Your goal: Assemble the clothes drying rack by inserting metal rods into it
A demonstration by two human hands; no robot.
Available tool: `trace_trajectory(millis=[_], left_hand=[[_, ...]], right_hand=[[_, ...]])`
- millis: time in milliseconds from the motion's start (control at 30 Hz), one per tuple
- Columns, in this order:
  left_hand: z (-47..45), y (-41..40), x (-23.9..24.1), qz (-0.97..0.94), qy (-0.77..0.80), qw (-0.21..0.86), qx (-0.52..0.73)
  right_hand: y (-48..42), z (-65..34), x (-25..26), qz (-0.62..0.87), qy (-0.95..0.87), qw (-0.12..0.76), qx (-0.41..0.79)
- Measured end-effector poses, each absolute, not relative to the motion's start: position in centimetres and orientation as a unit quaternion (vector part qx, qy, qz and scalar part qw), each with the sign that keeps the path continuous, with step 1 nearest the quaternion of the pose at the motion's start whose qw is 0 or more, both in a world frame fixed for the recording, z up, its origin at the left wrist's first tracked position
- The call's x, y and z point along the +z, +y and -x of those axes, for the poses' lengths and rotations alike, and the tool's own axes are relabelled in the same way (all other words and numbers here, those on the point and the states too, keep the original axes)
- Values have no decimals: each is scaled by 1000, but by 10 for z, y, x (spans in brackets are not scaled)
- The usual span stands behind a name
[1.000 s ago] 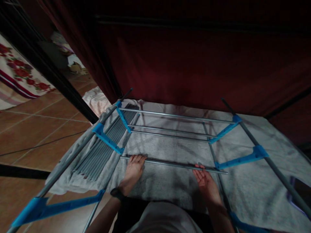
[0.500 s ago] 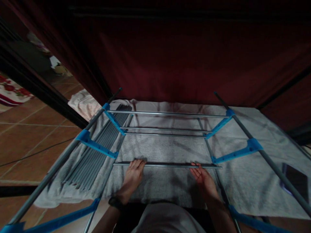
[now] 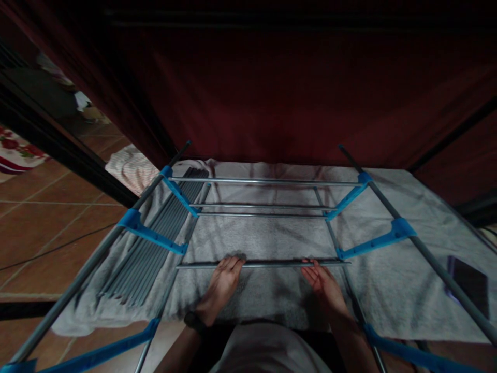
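A thin grey metal rod lies crosswise between the two sides of a grey drying-rack frame with blue plastic brackets. My left hand grips the rod left of its middle, fingers curled over it. My right hand holds the same rod near its right end, palm turned up, close to a blue bracket. Three more rods sit fitted across the frame further back. I wear a dark watch on my left wrist.
The frame rests on a grey towel spread over a tiled floor. A bundle of spare grey rods lies at the left on the towel. A dark phone lies at the right. A dark red curtain hangs behind.
My left hand has slid rightward along the rod, and the rod has shifted a little to the left. My view has swung slightly to the right.
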State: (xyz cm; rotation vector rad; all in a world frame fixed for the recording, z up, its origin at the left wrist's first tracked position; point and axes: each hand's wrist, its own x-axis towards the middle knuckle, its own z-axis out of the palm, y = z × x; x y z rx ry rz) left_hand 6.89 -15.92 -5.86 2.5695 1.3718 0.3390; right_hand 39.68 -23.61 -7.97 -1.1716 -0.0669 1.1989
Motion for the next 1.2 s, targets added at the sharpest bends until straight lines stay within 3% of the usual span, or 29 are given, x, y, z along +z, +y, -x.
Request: trace_trajectory(millis=[767, 1200], left_hand=[[-28, -159, -58, -866, 468, 68, 160], [-72, -145, -50, -852, 468, 105, 211]], right_hand=[[-220, -365, -62, 480, -68, 656, 578], [-170, -407, -61, 469, -38, 703, 534]])
